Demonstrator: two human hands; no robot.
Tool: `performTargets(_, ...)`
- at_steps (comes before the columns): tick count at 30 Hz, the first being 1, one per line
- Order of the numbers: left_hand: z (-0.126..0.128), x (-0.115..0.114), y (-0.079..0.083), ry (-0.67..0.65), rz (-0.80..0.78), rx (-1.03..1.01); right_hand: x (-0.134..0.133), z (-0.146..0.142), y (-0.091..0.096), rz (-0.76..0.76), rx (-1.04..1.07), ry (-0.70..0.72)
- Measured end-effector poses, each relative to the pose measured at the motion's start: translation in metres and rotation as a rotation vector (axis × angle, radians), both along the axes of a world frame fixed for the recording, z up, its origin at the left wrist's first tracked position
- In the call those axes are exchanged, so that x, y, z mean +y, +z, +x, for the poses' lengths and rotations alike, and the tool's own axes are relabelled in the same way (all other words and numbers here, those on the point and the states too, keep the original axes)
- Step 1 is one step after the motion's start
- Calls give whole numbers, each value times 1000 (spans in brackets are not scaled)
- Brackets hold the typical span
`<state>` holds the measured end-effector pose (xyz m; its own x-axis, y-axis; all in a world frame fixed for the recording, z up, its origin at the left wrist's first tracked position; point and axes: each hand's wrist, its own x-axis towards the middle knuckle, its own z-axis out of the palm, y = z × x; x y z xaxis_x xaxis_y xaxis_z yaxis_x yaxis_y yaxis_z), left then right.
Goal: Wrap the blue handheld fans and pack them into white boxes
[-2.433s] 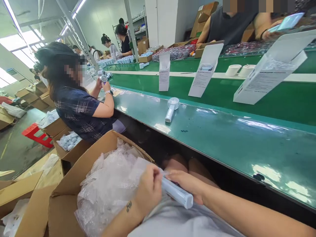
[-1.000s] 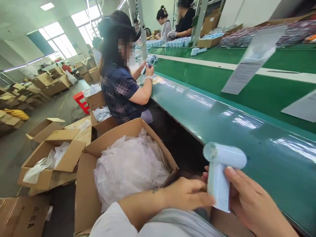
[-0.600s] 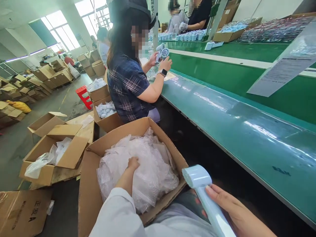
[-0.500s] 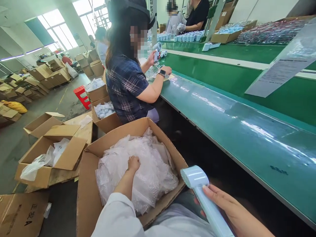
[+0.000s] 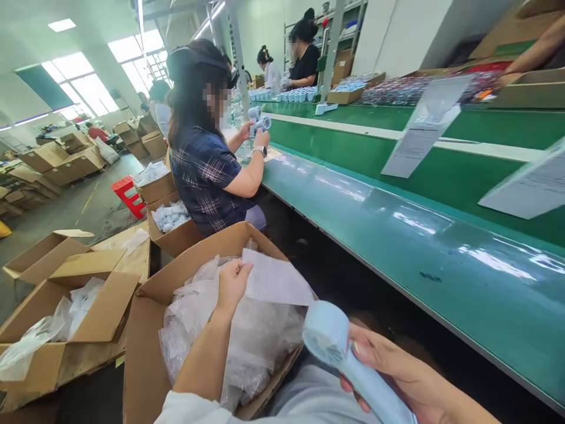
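Note:
My left hand (image 5: 233, 284) pinches the near corner of a whitish translucent plastic bag (image 5: 276, 278), which stretches off to the right above the box. Beneath it, a large cardboard box (image 5: 148, 347) holds a heap of similar clear bags (image 5: 194, 312). In my right hand (image 5: 375, 359) is a light-blue handheld fan (image 5: 326, 330), its round head pointing up and to the left and its handle running down towards me. My fingers wrap around the handle just below the head. The bag's far end comes close to the fan head; whether they touch I cannot tell.
A long green workbench (image 5: 397, 253) runs along the right, with printed sheets (image 5: 419, 129) hanging over the belt behind. A co-worker (image 5: 212, 159) sits ahead, handling a blue fan (image 5: 260, 122). Open cartons (image 5: 101, 312) stand on the left, near a red stool (image 5: 128, 197).
My left hand has risen from the heap with one bag pinched in it. The fan in my right hand has turned, showing more of its round face. The view has shifted right.

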<state>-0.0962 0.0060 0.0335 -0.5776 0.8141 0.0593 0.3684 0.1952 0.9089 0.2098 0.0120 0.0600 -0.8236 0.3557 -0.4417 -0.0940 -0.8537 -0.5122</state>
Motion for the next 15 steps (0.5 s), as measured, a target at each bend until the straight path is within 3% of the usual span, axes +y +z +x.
performTargets(3,25,6,21,-69,89,-283,-2,10,-10,-11,91,5)
performTargets(8,62,7,45,-342,88,-516,-1,28,-24,-95,163,-197)
performTargets(12,99,5,55,-454,-26,-369,1,31,-5,39,335,-149)
performTargets(15,130,3,57,-536,-55,-136,-6,29,15,202,261,-66)
